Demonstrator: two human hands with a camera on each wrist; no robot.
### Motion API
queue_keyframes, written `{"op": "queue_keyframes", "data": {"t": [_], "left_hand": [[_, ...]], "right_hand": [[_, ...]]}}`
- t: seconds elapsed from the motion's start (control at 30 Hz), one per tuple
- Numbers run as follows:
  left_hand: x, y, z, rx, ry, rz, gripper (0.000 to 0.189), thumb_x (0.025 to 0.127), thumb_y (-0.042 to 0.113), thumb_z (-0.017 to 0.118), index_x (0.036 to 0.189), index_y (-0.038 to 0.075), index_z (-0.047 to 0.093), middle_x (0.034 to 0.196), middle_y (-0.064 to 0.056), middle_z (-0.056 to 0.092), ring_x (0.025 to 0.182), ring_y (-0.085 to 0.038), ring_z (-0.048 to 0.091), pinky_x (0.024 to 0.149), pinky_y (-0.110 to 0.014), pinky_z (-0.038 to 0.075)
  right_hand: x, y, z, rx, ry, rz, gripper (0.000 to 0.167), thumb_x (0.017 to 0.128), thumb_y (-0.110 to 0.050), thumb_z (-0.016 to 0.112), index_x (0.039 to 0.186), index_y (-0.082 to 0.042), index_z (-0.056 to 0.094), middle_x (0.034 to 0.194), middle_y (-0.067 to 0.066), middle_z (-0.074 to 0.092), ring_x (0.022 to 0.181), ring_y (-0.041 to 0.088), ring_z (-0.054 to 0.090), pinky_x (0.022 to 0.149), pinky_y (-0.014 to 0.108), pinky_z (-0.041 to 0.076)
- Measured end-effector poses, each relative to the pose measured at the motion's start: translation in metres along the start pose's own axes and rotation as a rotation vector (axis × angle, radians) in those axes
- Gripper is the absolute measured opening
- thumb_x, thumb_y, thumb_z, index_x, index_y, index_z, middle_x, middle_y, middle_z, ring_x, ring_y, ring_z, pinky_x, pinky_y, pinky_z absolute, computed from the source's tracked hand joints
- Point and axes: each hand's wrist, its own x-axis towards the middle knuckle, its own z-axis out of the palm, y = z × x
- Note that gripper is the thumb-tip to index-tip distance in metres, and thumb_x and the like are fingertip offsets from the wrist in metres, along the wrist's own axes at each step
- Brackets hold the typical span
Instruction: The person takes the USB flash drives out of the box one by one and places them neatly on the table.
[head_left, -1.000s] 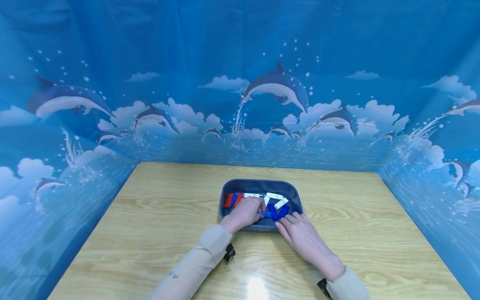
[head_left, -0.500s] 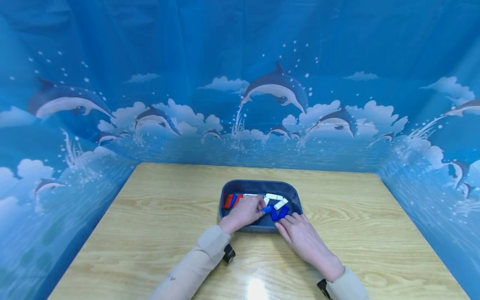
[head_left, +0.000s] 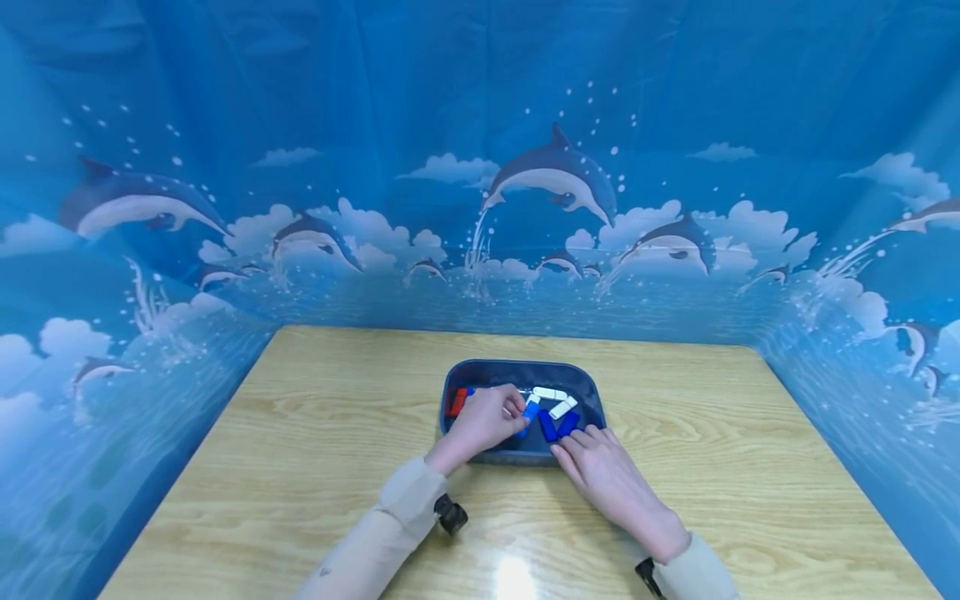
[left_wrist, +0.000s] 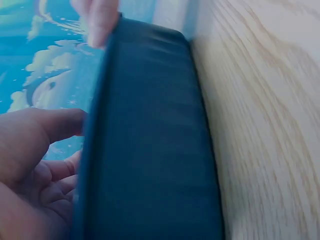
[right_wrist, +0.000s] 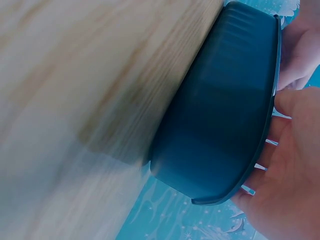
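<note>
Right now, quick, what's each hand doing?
Left hand: closed, pinching a bright blue block.
Right hand: on the near rim of the tray; whether it grips can't be told.

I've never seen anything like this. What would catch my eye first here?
Probably the bright blue backdrop with leaping dolphins, rising behind the wooden table. Next, the dark tray on the table, with red, white and blue pieces inside. Over it, the left hand pinches a light blue piece, while the right hand rests at the tray's near right side.
</note>
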Motion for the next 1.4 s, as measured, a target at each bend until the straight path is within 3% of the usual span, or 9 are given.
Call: {"op": "queue_keyframes", "data": {"t": [0.2, 0.5, 0.7, 0.93, 1.13, 1.4], "left_hand": [[-0.011, 0.006, -0.012, -0.134, 0.034, -0.044, 0.013, 0.09, 0.022, 0.077, 0.095, 0.015, 0.067, 0.093, -0.001, 0.073, 0.085, -0.017, 0.072, 0.072, -0.031, 0.059], [-0.028, 0.008, -0.023, -0.3, 0.052, -0.039, 0.019, 0.092, 0.018, 0.076, 0.103, 0.005, 0.068, 0.091, -0.004, 0.072, 0.073, -0.014, 0.072, 0.066, -0.029, 0.059], [-0.037, 0.007, -0.026, -0.411, 0.034, -0.08, 0.021, 0.093, 0.015, 0.074, 0.107, 0.002, 0.066, 0.09, -0.004, 0.071, 0.074, -0.015, 0.071, 0.075, -0.041, 0.061], [-0.049, 0.001, -0.028, -0.413, 0.044, -0.131, 0.022, 0.091, 0.016, 0.076, 0.106, 0.003, 0.065, 0.091, -0.004, 0.069, 0.078, -0.014, 0.069, 0.074, -0.034, 0.061], [-0.065, -0.006, -0.034, -0.44, 0.052, -0.164, 0.022, 0.093, 0.017, 0.075, 0.106, 0.004, 0.063, 0.094, -0.005, 0.068, 0.082, -0.015, 0.068, 0.079, -0.039, 0.06], [-0.088, -0.021, -0.042, -0.396, 0.108, -0.179, 0.021, 0.092, 0.018, 0.076, 0.103, 0.004, 0.063, 0.093, -0.004, 0.068, 0.084, -0.014, 0.066, 0.074, -0.026, 0.058]], "right_hand": [[0.0, 0.0, 0.0, 0.0, -0.001, 0.003, 0.017, 0.099, -0.025, 0.065, 0.093, -0.011, 0.074, 0.083, -0.001, 0.067, 0.085, 0.023, 0.06, 0.08, 0.043, 0.048], [0.0, 0.0, 0.001, 0.001, -0.016, 0.015, 0.019, 0.1, -0.025, 0.064, 0.097, -0.009, 0.075, 0.089, 0.003, 0.071, 0.094, 0.028, 0.065, 0.089, 0.049, 0.05], [0.0, 0.0, 0.0, 0.015, -0.024, 0.028, 0.02, 0.1, -0.025, 0.064, 0.1, -0.009, 0.075, 0.093, 0.005, 0.072, 0.103, 0.033, 0.067, 0.097, 0.055, 0.049], [-0.001, 0.0, 0.001, 0.008, -0.001, 0.014, 0.018, 0.099, -0.025, 0.066, 0.096, -0.01, 0.075, 0.087, 0.002, 0.071, 0.094, 0.029, 0.066, 0.091, 0.052, 0.051], [-0.001, 0.0, 0.001, 0.001, 0.005, -0.008, 0.018, 0.099, -0.024, 0.066, 0.095, -0.009, 0.075, 0.085, 0.002, 0.07, 0.088, 0.025, 0.063, 0.085, 0.046, 0.05], [-0.001, 0.001, 0.001, 0.003, 0.018, -0.012, 0.017, 0.099, -0.024, 0.066, 0.095, -0.011, 0.075, 0.086, 0.001, 0.071, 0.09, 0.025, 0.064, 0.087, 0.047, 0.05]]}}
